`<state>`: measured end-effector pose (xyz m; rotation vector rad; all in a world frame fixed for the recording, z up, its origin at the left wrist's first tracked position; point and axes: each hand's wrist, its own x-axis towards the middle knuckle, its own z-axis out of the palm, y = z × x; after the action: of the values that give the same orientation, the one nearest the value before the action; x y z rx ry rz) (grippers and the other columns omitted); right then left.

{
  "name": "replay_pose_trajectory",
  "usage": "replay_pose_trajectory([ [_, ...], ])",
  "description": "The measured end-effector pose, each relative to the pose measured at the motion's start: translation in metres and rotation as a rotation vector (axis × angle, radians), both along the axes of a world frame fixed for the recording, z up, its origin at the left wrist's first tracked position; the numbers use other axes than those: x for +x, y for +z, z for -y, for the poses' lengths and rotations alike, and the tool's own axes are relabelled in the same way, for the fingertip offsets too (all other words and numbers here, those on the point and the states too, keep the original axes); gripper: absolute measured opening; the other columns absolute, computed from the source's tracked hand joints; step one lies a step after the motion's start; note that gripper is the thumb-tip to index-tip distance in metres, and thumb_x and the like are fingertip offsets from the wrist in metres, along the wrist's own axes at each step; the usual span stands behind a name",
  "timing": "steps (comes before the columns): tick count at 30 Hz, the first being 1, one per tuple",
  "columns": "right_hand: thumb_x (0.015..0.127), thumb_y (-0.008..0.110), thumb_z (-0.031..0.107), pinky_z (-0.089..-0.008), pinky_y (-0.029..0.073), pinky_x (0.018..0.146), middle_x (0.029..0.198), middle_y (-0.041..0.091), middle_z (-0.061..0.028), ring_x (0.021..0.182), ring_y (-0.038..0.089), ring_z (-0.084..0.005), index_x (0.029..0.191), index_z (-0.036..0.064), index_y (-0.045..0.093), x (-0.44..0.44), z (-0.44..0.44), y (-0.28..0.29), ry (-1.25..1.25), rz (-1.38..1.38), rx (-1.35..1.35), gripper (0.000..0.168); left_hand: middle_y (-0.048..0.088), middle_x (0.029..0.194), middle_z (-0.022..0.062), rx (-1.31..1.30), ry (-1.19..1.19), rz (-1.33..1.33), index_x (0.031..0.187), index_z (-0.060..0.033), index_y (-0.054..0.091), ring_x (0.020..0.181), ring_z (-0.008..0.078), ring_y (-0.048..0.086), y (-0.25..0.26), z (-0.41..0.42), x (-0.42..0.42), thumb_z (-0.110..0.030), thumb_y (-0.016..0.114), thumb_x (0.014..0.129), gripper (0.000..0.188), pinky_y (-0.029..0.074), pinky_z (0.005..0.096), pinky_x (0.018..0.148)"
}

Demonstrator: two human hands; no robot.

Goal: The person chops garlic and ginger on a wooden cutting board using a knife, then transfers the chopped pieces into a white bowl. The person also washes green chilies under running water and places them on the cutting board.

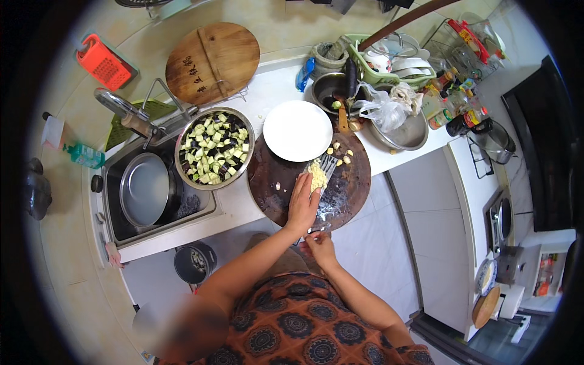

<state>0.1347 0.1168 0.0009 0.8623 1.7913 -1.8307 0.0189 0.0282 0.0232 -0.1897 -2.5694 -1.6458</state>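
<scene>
Pale chopped garlic (318,177) lies heaped on a flat metal blade (330,165) with dark slots or reflections on it, over the round dark chopping board (269,175). My left hand (303,205) is stretched out flat, its fingertips against the garlic's left side. Nearer my body, my right hand (321,250) has its fingers closed at the near end of this tool, just off the board's front edge; the grip is mostly hidden. Several whole garlic cloves (346,159) lie to the right of the blade. Overlapping the board's far side is a white plate (297,131).
A metal basin of diced eggplant (214,148) stands left of the board, beside the sink (200,214) holding a pan (144,189). Behind are a stone mortar (329,57), a whole eggplant (351,77) and a green dish basket (360,57). A metal bowl (404,132) sits right.
</scene>
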Motion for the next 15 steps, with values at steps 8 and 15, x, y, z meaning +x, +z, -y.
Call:
replay_pose_trajectory([
  [8, 0.087, 0.073, 0.032, -0.0229, 0.052, 0.066, 0.085, 0.057, -0.0003, 0.075, 0.065, -0.0152, 0.1, 0.006, 0.055, -0.001, 0.008, 0.009, -0.285, 0.205, -0.476, 0.034, 0.056, 0.127, 0.0207, 0.053, 0.093, 0.01, 0.125, 0.0016, 0.057, 0.115, 0.0353, 0.054, 0.013, 0.035, 0.006, -0.017, 0.051, 0.097, 0.034, 0.041, 0.0378, 0.1],
  [15, 0.098, 0.058, 0.028, -0.0249, 0.046, 0.065, 0.077, 0.054, 0.0003, 0.067, 0.055, -0.0114, 0.1, 0.009, 0.052, 0.032, -0.028, 0.004, -0.249, -0.197, -0.3, 0.02, 0.057, 0.127, 0.0181, 0.02, 0.172, 0.064, 0.124, 0.0002, 0.059, 0.114, 0.0326, 0.056, 0.01, 0.072, -0.003, -0.021, 0.05, 0.099, 0.034, 0.042, 0.0365, 0.1],
])
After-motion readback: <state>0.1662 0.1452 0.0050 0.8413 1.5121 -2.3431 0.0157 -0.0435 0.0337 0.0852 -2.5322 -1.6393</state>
